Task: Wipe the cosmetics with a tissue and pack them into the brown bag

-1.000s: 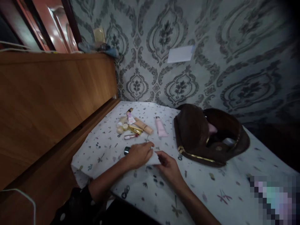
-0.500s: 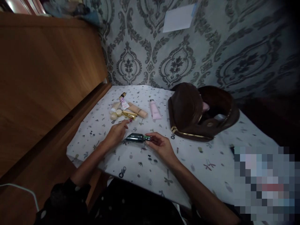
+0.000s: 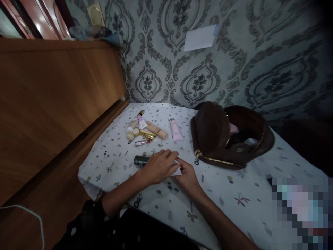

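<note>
My left hand point(image 3: 160, 166) is curled over a small white item point(image 3: 177, 170) whose kind I cannot make out. My right hand point(image 3: 188, 177) grips the same white item from the right, its fingers close to those of the left. A dark green bottle point(image 3: 141, 160) shows left of my left hand, lying on its side. The hand hides its right part, so I cannot tell whether it is held. Farther back lie a lip gloss point(image 3: 142, 142), a gold tube point(image 3: 147, 134), a beige tube point(image 3: 157, 130) and a pink tube point(image 3: 176, 130).
An open brown bag point(image 3: 210, 135) with a gold zip stands on the right of the patterned tablecloth point(image 3: 221, 194). A wooden cabinet point(image 3: 59, 97) borders the table on the left. Behind is the wallpapered wall point(image 3: 156, 52). A blurred-out item point(image 3: 301, 211) lies at lower right.
My left hand has moved right to meet my right hand, leaving the lip gloss on the table. The white item has come into sight. The view has tilted up slightly.
</note>
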Demonstrator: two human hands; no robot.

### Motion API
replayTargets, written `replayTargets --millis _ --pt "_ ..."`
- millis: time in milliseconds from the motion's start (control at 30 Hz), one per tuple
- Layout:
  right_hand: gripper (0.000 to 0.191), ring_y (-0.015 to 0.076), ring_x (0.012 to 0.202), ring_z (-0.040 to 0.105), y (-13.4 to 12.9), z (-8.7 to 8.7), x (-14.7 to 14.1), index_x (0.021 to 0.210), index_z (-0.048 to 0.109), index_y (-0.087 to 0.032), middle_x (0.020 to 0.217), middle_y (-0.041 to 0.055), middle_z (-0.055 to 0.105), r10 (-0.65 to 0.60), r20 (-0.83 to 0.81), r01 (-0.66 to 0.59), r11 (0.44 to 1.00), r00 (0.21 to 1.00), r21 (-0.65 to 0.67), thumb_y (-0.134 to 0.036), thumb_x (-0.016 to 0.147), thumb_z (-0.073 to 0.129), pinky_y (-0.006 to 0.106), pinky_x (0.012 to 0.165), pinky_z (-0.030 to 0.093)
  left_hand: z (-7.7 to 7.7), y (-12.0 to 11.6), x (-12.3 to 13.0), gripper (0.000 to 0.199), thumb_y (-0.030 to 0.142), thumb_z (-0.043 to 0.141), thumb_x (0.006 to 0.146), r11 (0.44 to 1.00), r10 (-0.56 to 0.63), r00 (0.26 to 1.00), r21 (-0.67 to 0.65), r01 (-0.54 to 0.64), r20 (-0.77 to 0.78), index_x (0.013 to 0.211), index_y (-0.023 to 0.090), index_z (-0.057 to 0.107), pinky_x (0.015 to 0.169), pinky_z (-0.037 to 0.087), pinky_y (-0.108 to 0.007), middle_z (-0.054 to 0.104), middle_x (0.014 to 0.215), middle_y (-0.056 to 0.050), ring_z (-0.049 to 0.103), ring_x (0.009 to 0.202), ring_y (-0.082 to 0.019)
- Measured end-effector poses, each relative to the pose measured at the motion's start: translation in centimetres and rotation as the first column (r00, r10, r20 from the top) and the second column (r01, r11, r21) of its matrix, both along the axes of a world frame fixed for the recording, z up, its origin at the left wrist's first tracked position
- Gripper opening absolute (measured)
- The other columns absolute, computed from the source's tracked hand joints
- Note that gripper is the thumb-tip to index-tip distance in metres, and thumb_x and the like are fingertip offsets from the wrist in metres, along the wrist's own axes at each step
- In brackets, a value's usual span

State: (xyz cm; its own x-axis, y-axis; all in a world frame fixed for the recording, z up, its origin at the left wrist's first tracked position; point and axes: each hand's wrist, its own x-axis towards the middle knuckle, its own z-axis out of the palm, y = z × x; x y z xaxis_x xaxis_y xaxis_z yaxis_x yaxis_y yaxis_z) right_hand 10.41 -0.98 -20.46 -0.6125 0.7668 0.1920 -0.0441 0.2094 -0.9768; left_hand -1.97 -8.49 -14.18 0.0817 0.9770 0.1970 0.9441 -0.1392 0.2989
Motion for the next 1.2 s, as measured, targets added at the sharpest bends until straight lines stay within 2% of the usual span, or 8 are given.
replayTargets --millis 133,267,500,667,833,967,1100,1200 --pt "0.03 0.0185 0.072 0.063 -0.2 -0.1 -0.3 0.088 0.069 -0.02 0.078 0.001 0.069 0.028 -0.007 -0.029 0.994 1.0 -0.107 -0.022 0.058 0.071 0.032 0.071 0.053 0.0 -0.3 -2.6 0.033 0.007 0.04 0.088 0.994 -0.082 0.973 0.089 0.064 0.216 0.117 0.019 0.053 0.096 0.049 -0.032 0.063 0.114 -0.007 0.06 0.108 -0.018" --pt "0.03 0.0186 0.078 0.065 -0.6 0.1 -0.4 0.09 0.07 -0.021 0.086 0.0039 0.071 0.068 -0.037 -0.073 0.986 0.997 -0.149 -0.034 0.065 0.078 0.033 0.077 0.054 0.8 -0.4 -3.4 0.044 -0.001 0.039 0.078 0.993 0.047 0.989 0.098 -0.061 0.141 0.116 0.016 0.053 0.096 0.049 -0.036 0.061 0.115 -0.01 0.057 0.111 -0.022" --pt "0.031 0.021 0.079 0.067 -0.4 0.0 -0.3 0.088 0.068 -0.02 0.085 0.0045 0.073 0.038 -0.03 -0.041 0.995 0.999 -0.096 -0.034 0.063 0.079 0.032 0.074 0.056 -0.1 -0.6 0.7 0.026 0.03 0.035 0.1 0.993 0.086 0.986 -0.073 -0.097 -0.139 0.117 0.018 0.051 0.082 0.053 -0.041 0.064 0.106 -0.011 0.063 0.096 -0.026" --pt "0.029 0.019 0.073 0.067 -0.4 -0.3 -0.5 0.078 0.065 -0.02 0.079 0.0029 0.071 0.079 -0.04 -0.085 0.984 0.996 -0.154 -0.037 0.061 0.081 0.031 0.072 0.056 -0.5 -0.8 -0.3 0.032 0.036 0.03 0.102 0.986 0.111 0.978 -0.105 -0.131 -0.175 0.108 0.019 0.056 0.08 0.053 -0.039 0.068 0.099 -0.009 0.066 0.09 -0.025" --pt "0.033 0.0165 0.072 0.066 -0.6 -0.2 -0.5 0.084 0.068 -0.02 0.079 0.0018 0.07 0.083 -0.012 -0.084 0.974 0.996 -0.21 -0.033 0.058 0.084 0.031 0.073 0.056 -0.4 -2.1 -3.9 0.035 0.033 0.03 0.102 0.961 0.227 0.969 -0.14 -0.239 -0.096 0.097 0.02 0.062 0.076 0.051 -0.033 0.072 0.093 -0.007 0.068 0.085 -0.022" --pt "0.036 0.0176 0.08 0.067 -0.7 0.1 -0.3 0.089 0.067 -0.02 0.085 0.0028 0.071 0.116 -0.025 -0.118 0.962 0.993 -0.247 -0.036 0.062 0.084 0.033 0.079 0.056 -1.4 -3.2 -6.8 0.029 0.027 0.037 0.098 0.936 0.344 0.934 -0.114 -0.333 0.095 0.107 0.022 0.064 0.075 0.048 -0.029 0.073 0.091 -0.004 0.067 0.084 -0.02" --pt "0.046 0.0175 0.083 0.067 -0.3 -0.2 -0.4 0.096 0.067 -0.022 0.091 0.0029 0.071 0.098 -0.045 -0.107 0.949 0.994 -0.296 -0.038 0.058 0.087 0.034 0.081 0.057 -2.7 -3.9 -7.8 0.032 0.022 0.039 0.094 0.935 0.353 0.9 -0.05 -0.352 0.256 0.118 0.018 0.059 0.069 0.045 -0.025 0.066 0.073 0.001 0.062 0.069 -0.015" --pt "0.046 0.018 0.082 0.068 -0.1 -0.6 -0.4 0.094 0.069 -0.019 0.087 0.0033 0.072 0.1 -0.012 -0.098 0.929 0.995 -0.356 -0.037 0.056 0.088 0.034 0.081 0.057 -3.1 -4.4 -7.7 0.033 0.02 0.039 0.093 0.936 0.323 0.888 0.027 -0.35 0.327 0.121 0.018 0.056 0.074 0.046 -0.025 0.068 0.082 0.0 0.062 0.072 -0.014"
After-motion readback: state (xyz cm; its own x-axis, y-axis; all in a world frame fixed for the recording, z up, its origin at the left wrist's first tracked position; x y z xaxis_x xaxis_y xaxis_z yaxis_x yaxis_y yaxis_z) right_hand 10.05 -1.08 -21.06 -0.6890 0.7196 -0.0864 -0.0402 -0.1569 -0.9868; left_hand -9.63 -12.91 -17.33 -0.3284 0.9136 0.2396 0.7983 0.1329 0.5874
